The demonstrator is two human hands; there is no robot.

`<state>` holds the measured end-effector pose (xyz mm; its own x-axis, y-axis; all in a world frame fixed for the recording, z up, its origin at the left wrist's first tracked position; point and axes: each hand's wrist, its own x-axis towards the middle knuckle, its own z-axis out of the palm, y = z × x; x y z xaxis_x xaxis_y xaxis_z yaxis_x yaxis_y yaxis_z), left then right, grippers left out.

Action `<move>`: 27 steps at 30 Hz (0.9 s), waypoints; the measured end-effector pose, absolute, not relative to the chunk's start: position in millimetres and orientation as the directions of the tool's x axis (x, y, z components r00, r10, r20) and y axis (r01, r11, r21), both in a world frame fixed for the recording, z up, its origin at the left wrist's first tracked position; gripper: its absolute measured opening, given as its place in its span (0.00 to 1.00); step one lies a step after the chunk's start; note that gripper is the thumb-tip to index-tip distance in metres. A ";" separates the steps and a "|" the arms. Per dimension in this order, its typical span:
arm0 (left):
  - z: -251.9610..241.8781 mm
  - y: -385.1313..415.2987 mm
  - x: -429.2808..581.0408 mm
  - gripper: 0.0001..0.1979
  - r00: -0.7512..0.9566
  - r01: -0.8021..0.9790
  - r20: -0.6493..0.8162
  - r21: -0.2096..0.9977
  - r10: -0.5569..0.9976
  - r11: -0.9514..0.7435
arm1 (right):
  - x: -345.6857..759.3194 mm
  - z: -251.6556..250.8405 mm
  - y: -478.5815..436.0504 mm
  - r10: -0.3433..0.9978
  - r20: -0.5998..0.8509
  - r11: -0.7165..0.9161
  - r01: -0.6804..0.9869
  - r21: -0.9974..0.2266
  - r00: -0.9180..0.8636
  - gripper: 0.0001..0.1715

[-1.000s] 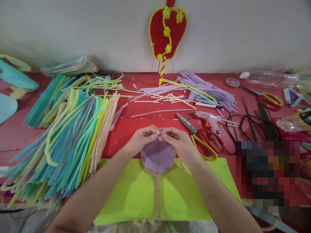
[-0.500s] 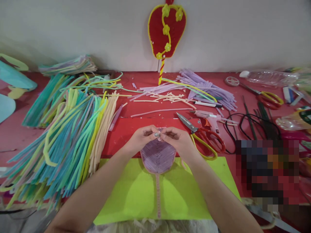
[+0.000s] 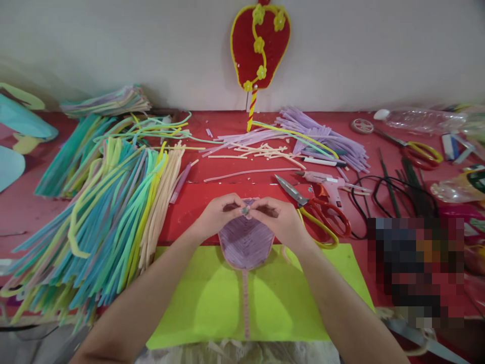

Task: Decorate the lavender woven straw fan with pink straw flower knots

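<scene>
My left hand [image 3: 222, 212] and my right hand [image 3: 279, 216] meet fingertip to fingertip, both closed in a pinch. Between them is a small pale pink piece [image 3: 248, 215], perhaps bent pipe cleaner; the fingers hide most of it. Directly below lies a purple fan [image 3: 246, 245] made of pipe cleaners, with a pink edge and a straight pink handle [image 3: 246, 303]. My hands cover part of its upper end. The fan's lower part and handle rest on a yellow-green sheet [image 3: 197, 308]. Scissors [image 3: 318, 215] with red and yellow handles lie right of my right hand.
Bundles of coloured pipe cleaners [image 3: 102, 217] spread over the left of the red table [image 3: 197, 187]. Purple pipe cleaners [image 3: 322, 136] and cut cream pieces [image 3: 269, 151] lie behind. A pink glue gun [image 3: 326, 183] sits at right. A red fan [image 3: 246, 50] stands against the wall.
My hands stay together over the fan, with only a slight shift of the fingers round the small piece. Nothing else has visibly moved.
</scene>
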<state>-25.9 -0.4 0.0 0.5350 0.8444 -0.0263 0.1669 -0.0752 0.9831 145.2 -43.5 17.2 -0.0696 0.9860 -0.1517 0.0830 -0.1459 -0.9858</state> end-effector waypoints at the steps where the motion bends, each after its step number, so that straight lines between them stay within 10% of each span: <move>1: 0.2 -2.6 -23.4 0.06 0.492 0.173 -0.014 0.981 0.870 -0.082 | 145.3 15.9 -42.7 0.989 -0.143 -0.140 0.080 -0.987 -0.039 0.07; 11: 4.8 -26.2 -9.2 0.05 0.150 0.456 0.162 0.864 0.975 -0.214 | 139.1 8.7 -42.9 0.989 -0.096 -0.109 0.115 -0.987 0.111 0.10; 27: 6.2 -29.4 -6.4 0.05 -0.012 0.353 0.105 0.931 0.994 -0.094 | 127.8 2.5 -46.1 0.988 -0.095 -0.112 0.147 -0.983 0.119 0.16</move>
<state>-6.4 -29.4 6.2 -0.0118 0.9944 0.1048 0.3526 -0.0940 0.9310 127.8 -46.1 2.5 0.1189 0.9884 -0.0950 0.1474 -0.1122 -0.9827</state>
